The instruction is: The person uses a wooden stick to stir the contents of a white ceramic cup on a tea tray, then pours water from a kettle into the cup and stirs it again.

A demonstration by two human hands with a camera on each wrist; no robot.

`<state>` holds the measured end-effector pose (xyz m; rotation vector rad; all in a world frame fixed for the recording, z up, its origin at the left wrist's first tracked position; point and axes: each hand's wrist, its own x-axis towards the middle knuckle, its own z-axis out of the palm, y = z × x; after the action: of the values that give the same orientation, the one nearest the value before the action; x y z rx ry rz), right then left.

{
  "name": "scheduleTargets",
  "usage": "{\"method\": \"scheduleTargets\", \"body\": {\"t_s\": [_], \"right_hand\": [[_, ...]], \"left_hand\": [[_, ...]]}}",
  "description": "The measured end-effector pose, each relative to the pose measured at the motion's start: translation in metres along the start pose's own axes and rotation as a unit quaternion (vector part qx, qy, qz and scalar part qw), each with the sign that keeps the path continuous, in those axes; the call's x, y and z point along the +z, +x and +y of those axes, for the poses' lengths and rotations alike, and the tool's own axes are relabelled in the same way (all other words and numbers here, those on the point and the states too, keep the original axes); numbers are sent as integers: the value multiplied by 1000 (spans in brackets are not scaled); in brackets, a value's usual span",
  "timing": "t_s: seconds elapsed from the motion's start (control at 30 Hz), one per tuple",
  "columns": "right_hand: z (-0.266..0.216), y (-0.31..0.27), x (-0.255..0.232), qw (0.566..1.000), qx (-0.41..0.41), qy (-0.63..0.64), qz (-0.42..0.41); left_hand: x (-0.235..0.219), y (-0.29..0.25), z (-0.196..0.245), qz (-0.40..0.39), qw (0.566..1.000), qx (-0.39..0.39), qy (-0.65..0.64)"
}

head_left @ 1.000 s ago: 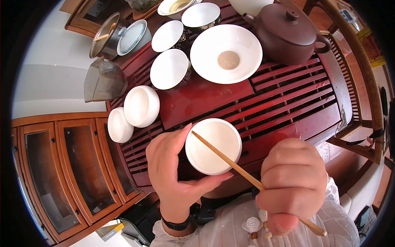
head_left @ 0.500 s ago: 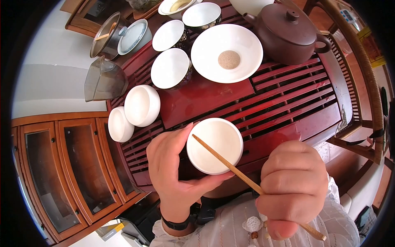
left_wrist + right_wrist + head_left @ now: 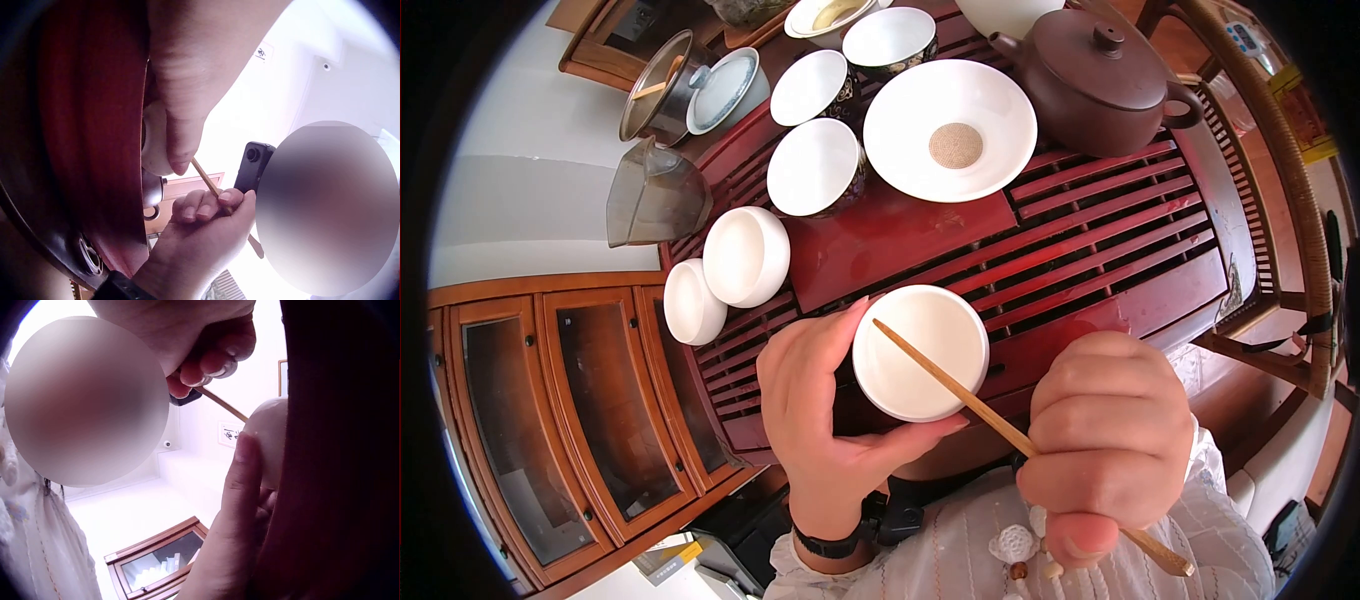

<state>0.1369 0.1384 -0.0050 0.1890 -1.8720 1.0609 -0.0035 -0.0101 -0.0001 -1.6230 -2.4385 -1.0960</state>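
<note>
My left hand (image 3: 825,420) holds a small white cup (image 3: 925,355) at the front edge of the tea tray, thumb on the near side and fingers on the far left. The cup's open mouth faces up toward the head camera, and its inside looks plain white. With fingers curled tight, my right hand (image 3: 1105,440) grips a slender wooden stick (image 3: 955,388). The narrow end lies over the cup's mouth near the left inner wall; the other end sticks out below the fist. In the right wrist view, the left thumb presses the side of the cup (image 3: 269,434).
On the slatted red tea tray (image 3: 900,235) stand two white cups, several dark-patterned cups (image 3: 812,168), a wide white bowl (image 3: 900,130) with a strainer patch, and a brown teapot (image 3: 1095,85). A glass pitcher (image 3: 655,200) stands left, beside a lidded bowl (image 3: 722,92).
The right fist and the stick shift slightly, down and then back up, with the stick's narrow end staying over the cup. The left hand and cup stay nearly still.
</note>
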Motion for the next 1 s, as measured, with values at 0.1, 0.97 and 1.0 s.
{"method": "scheduleTargets", "body": {"t_s": [0.1, 0.97, 1.0], "right_hand": [[0, 0, -2, 1000, -12, 2, -5], [2, -1, 2, 1000, -26, -7, 13], [2, -1, 3, 1000, -18, -8, 17]], "left_hand": [[0, 0, 0, -1, 1000, -5, -1], [-1, 1, 1, -9, 1000, -8, -3], [-1, 1, 1, -7, 1000, -6, 4]]}}
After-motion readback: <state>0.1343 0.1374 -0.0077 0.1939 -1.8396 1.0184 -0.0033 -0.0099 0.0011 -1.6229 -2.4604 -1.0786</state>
